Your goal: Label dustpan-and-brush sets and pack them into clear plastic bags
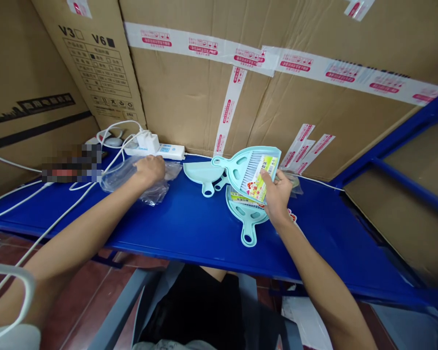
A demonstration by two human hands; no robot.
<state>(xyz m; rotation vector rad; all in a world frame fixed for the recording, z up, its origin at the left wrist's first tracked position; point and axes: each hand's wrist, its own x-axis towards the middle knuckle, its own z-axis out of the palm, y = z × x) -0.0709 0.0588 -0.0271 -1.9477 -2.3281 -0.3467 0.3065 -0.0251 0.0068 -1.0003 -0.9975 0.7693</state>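
My right hand (278, 194) grips a light-blue dustpan and brush set (241, 167) by its wide end, thumb on the yellow label, handle pointing left. Under it a second labelled set (248, 218) lies on the blue table, handle toward me. Left of these rests a plain light-blue dustpan (203, 173), with a small handle beside it. My left hand (151, 169) is closed on clear plastic bags (155, 192) at the table's left side.
A white power strip (171, 151) with plugs and cables lies along the back left. Cardboard (190, 97) stands behind the blue table (190, 233). Another clear packet (294, 182) lies behind my right hand. White cables cross the left side.
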